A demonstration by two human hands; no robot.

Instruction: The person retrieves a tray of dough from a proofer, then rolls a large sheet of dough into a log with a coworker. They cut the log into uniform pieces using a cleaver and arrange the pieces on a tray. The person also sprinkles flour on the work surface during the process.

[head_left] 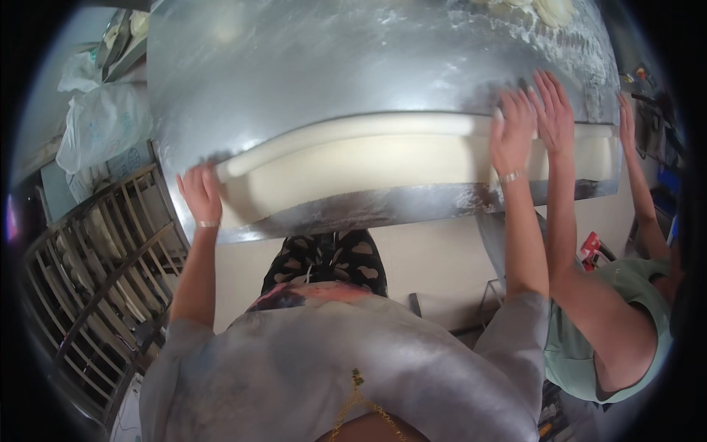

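— Where do we have our hands right now?

— Our left hand (pixel 200 193) lies flat, fingers spread, on the left end of the long dough roll (pixel 353 132). Our right hand (pixel 513 131) is flat too, fingers stretched out, pressing on the roll further right. Neither hand grips anything; both are open, palms down on the dough.

— And where is the dough itself?

— It lies on the metal table (pixel 331 59), close to the near edge. We see a wide pale sheet of dough (pixel 368 169) spread along that edge, and its far side is rolled up into the long roll that runs from our left hand almost to the right end of the table.

— Are we alone at it?

— No. A person in a green shirt (pixel 626 317) stands just to our right. One hand of theirs (pixel 554 110) rests open on the roll, right beside our right hand, nearly touching it. Their other hand (pixel 627 118) is at the far right end of the dough, also open as far as we can tell.

— What else is around us?

— The table is dusted with flour (pixel 567 51), thickest at its far right. A few pale dough pieces (pixel 549 9) sit at the far edge. To our left stands a metal rack (pixel 96 280), and above it lie white plastic bags (pixel 99 121). We wear a thin bracelet on each wrist.
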